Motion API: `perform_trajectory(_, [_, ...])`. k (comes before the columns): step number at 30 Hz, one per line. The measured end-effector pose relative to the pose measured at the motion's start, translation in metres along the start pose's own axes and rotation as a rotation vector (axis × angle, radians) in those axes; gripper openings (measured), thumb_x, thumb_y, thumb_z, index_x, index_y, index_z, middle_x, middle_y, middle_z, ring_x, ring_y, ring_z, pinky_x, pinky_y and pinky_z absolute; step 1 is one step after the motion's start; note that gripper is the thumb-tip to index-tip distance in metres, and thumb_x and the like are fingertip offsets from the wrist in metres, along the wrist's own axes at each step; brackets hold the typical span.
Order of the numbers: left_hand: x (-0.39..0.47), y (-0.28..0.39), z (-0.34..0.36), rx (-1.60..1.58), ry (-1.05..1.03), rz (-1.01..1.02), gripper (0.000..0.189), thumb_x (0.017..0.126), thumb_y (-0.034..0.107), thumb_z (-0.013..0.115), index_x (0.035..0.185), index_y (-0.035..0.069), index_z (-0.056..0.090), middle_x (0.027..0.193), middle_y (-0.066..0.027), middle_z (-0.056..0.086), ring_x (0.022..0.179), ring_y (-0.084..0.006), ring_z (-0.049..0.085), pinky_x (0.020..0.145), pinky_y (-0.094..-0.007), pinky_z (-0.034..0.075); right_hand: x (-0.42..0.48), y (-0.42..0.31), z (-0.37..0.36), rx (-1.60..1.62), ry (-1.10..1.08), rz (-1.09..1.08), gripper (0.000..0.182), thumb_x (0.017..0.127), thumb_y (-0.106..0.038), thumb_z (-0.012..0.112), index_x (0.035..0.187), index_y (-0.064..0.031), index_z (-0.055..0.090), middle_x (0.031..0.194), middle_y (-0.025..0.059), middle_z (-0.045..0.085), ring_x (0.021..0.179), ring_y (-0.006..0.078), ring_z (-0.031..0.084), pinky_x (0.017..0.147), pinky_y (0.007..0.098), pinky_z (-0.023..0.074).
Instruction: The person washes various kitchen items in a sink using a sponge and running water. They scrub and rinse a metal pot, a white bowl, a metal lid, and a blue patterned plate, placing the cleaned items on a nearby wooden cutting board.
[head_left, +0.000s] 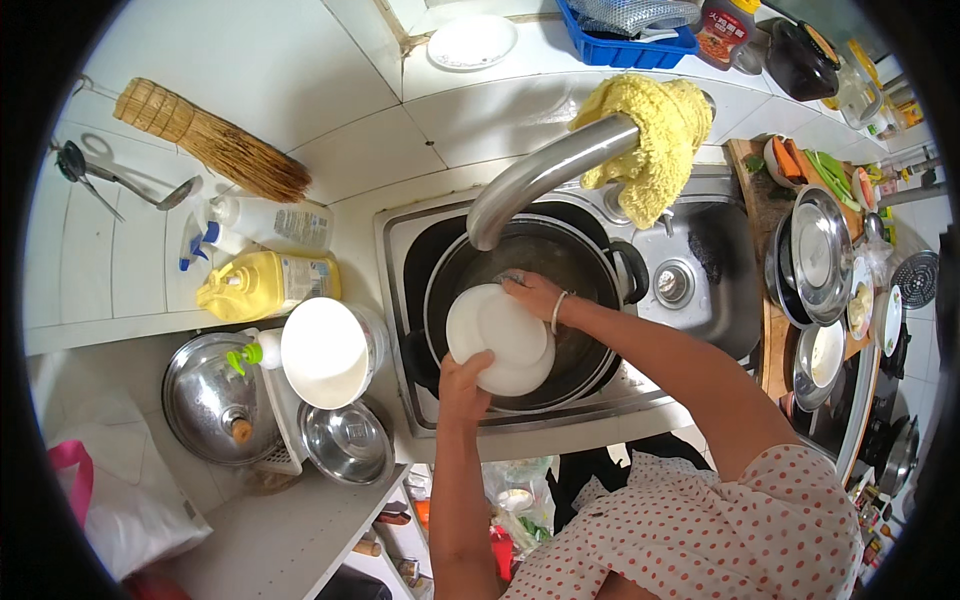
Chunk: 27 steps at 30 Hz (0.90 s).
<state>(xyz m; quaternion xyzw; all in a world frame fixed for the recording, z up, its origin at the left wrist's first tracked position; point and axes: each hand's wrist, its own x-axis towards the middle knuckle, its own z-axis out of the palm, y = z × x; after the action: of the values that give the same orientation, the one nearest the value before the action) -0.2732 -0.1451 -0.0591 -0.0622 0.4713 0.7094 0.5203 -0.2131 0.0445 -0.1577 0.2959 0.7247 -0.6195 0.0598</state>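
My left hand (463, 382) grips the near edge of some white plates (501, 330), its thumb on top. At least two plates overlap, tilted over a large dark pot (577, 262) in the left sink basin. At their upper right edge is my right hand (534, 294), with a grey scrubbing pad (510, 277) under its fingers. Whether this hand also grips the plates is hard to tell. Murky water appears to stand in the pot. Above it arches a steel faucet (551, 169) with a yellow cloth (652, 142) draped over its base.
The right basin (709, 300) has a drain strainer (673, 283). To the right, metal bowls (821, 255) and plated food stand on a wooden board (772, 360). A white bucket (326, 352), a yellow detergent bottle (270, 285) and steel lids stand left. A whisk brush (214, 142) hangs on the wall.
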Motion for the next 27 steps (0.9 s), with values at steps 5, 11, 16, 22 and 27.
perform_trajectory(5, [0.010, -0.022, -0.016, 0.013, 0.139, 0.056, 0.044, 0.075, -0.001, 0.057, 0.118, -0.006, 0.050, 0.111, -0.0140, 0.059, 0.100, -0.0251, 0.059, 0.087, -0.0359, 0.047, 0.010, 0.046, 0.021, -1.037, -0.094, -0.186, 0.051, 0.088, -0.031, 0.042, 0.137, -0.0188, 0.035, 0.147, 0.0117, 0.024, 0.131, 0.0357, 0.028, 0.105, 0.0545, 0.0186])
perform_trajectory(11, [0.027, -0.032, -0.020, 0.036, 0.112, 0.014, 0.053, 0.073, -0.007, 0.055, 0.124, -0.003, 0.043, 0.117, -0.0129, 0.054, 0.107, -0.0257, 0.054, 0.095, -0.0380, 0.042, 0.018, 0.066, 0.027, -0.826, -0.149, 0.013, 0.054, 0.088, -0.028, 0.044, 0.138, -0.0133, 0.034, 0.150, 0.0102, 0.018, 0.135, 0.0380, 0.019, 0.109, 0.0529, 0.0128])
perform_trajectory(16, [0.031, -0.039, -0.039, 0.071, 0.040, 0.022, 0.053, 0.073, -0.006, 0.055, 0.125, -0.003, 0.043, 0.118, -0.0118, 0.054, 0.107, -0.0235, 0.054, 0.091, -0.0349, 0.044, -0.051, -0.003, 0.041, -0.263, 0.009, -0.511, 0.038, 0.086, -0.018, 0.049, 0.121, -0.0025, 0.052, 0.137, 0.0138, 0.040, 0.133, 0.0354, 0.025, 0.109, 0.0481, 0.0167])
perform_trajectory(22, [0.027, -0.042, -0.022, 0.480, -0.076, 0.078, 0.039, 0.073, -0.001, 0.058, 0.112, -0.002, 0.054, 0.105, -0.0078, 0.060, 0.094, -0.0167, 0.059, 0.081, -0.0288, 0.047, -0.039, -0.052, 0.035, -0.235, 0.182, -0.930, 0.032, 0.075, -0.013, 0.054, 0.106, -0.0049, 0.060, 0.117, 0.0143, 0.054, 0.112, 0.0357, 0.047, 0.099, 0.0471, 0.0321])
perform_trajectory(27, [0.002, -0.030, 0.024, 0.023, -0.034, 0.185, 0.042, 0.072, -0.005, 0.057, 0.113, -0.003, 0.054, 0.107, -0.0110, 0.061, 0.095, -0.0219, 0.060, 0.084, -0.0339, 0.048, 0.004, -0.011, -0.002, 0.648, -0.039, 0.201, 0.038, 0.092, -0.033, 0.042, 0.082, -0.0017, 0.061, 0.072, 0.0057, 0.064, 0.062, 0.0197, 0.061, 0.058, 0.0352, 0.0480])
